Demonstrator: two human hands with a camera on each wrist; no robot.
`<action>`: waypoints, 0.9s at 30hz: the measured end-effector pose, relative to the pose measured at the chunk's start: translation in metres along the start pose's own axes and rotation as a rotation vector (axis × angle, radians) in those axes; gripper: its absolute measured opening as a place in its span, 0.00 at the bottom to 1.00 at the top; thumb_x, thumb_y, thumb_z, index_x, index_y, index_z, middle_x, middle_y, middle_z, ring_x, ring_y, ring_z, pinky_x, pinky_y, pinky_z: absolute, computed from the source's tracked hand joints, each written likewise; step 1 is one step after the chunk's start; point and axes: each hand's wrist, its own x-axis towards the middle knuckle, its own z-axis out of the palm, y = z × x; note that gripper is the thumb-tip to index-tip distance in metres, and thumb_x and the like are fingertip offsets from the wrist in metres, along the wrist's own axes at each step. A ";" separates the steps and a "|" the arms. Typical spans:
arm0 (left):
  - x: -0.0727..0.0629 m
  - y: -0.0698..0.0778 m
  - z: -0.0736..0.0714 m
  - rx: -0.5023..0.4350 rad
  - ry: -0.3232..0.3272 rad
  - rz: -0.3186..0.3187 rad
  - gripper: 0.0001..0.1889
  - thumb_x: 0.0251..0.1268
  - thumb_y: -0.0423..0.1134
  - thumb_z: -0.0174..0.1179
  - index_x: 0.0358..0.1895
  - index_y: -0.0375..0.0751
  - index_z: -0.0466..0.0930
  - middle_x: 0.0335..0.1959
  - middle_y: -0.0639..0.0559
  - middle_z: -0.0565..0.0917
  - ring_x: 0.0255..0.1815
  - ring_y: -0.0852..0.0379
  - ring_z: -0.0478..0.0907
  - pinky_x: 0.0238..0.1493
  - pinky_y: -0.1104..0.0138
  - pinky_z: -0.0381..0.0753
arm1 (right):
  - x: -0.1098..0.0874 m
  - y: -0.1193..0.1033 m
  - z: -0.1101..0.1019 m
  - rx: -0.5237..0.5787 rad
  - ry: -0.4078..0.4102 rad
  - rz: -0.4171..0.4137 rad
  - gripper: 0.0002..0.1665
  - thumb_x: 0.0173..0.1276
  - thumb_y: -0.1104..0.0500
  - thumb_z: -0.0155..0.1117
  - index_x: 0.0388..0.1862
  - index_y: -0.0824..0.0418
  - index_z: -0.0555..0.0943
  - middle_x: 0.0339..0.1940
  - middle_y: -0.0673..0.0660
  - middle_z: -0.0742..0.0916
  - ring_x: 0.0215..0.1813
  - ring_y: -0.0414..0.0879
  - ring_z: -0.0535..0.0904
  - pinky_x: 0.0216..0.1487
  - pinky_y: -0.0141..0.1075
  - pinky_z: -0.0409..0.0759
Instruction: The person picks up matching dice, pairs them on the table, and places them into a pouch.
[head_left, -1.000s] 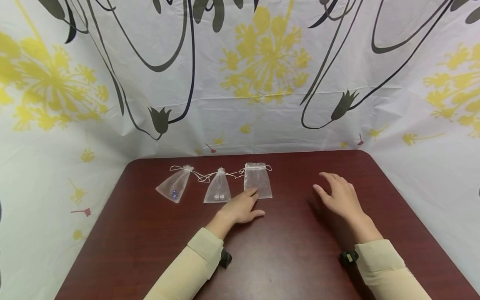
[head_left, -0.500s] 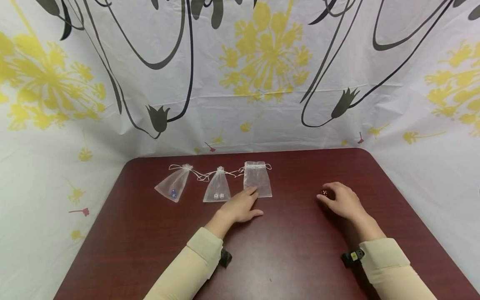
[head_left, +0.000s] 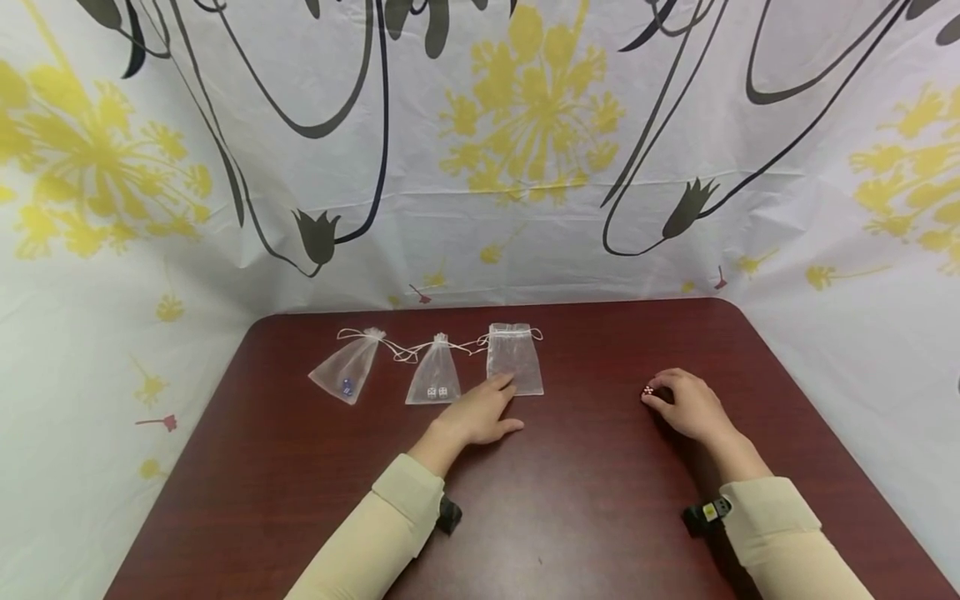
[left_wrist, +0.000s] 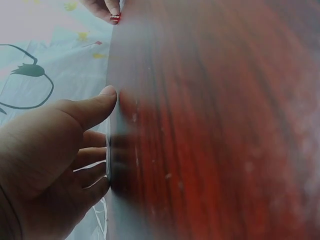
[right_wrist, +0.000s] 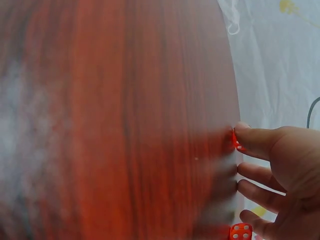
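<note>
My right hand (head_left: 692, 405) pinches a red die (head_left: 647, 391) with white pips between thumb and fingertips, low at the table. In the right wrist view, a second red die (right_wrist: 241, 232) lies by the little finger; the hand hides it in the head view. My left hand (head_left: 480, 414) has its fingers extended, the fingertips resting on the lower edge of a flat sheer drawstring bag (head_left: 514, 354). To its left lies a similar bag (head_left: 435, 371) with two white dice (head_left: 437, 392) inside. The leftmost bag (head_left: 356, 362) contains blue dice (head_left: 347, 387).
White drawstring cords (head_left: 405, 355) trail between the bags and overlap. A dark red wooden table (head_left: 570, 500) with rounded far corners lies under everything. Behind it and at both sides hangs a white curtain (head_left: 480, 242) with yellow and grey plant prints.
My right hand has come down and back toward me, its fingers closing from a spread pose onto a red die. The left hand and the bags stay put.
</note>
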 end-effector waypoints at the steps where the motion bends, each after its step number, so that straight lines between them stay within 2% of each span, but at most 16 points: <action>1: 0.000 0.000 0.000 -0.003 0.002 0.002 0.36 0.74 0.55 0.59 0.75 0.35 0.66 0.80 0.42 0.58 0.80 0.47 0.55 0.77 0.59 0.57 | 0.000 0.000 0.000 0.000 0.003 0.000 0.10 0.67 0.59 0.72 0.43 0.64 0.86 0.50 0.67 0.85 0.54 0.67 0.80 0.51 0.64 0.75; 6: 0.001 -0.001 0.001 -0.005 0.004 0.014 0.35 0.74 0.54 0.59 0.74 0.35 0.66 0.80 0.43 0.58 0.80 0.47 0.55 0.77 0.59 0.57 | -0.001 -0.002 -0.002 0.016 0.006 0.003 0.10 0.69 0.59 0.69 0.44 0.64 0.85 0.50 0.66 0.85 0.54 0.66 0.80 0.52 0.64 0.75; 11: 0.002 -0.003 0.004 -0.002 0.004 0.014 0.36 0.73 0.55 0.59 0.75 0.35 0.66 0.80 0.43 0.58 0.80 0.48 0.55 0.77 0.60 0.56 | -0.001 -0.008 -0.006 0.023 0.048 -0.048 0.09 0.69 0.60 0.68 0.44 0.64 0.84 0.47 0.64 0.86 0.52 0.64 0.81 0.51 0.61 0.76; 18: 0.000 -0.003 0.001 -0.013 -0.001 0.010 0.36 0.73 0.54 0.60 0.74 0.34 0.66 0.80 0.43 0.58 0.80 0.47 0.55 0.78 0.59 0.56 | 0.001 -0.029 -0.019 0.035 0.068 -0.101 0.08 0.70 0.59 0.69 0.45 0.61 0.84 0.48 0.60 0.86 0.53 0.61 0.82 0.51 0.60 0.77; 27: -0.001 -0.004 -0.002 -0.019 -0.010 0.024 0.34 0.74 0.52 0.59 0.74 0.34 0.66 0.80 0.43 0.59 0.80 0.46 0.55 0.78 0.59 0.56 | 0.002 -0.050 -0.037 0.031 0.091 -0.201 0.13 0.66 0.62 0.72 0.48 0.63 0.85 0.51 0.61 0.86 0.55 0.60 0.82 0.52 0.60 0.78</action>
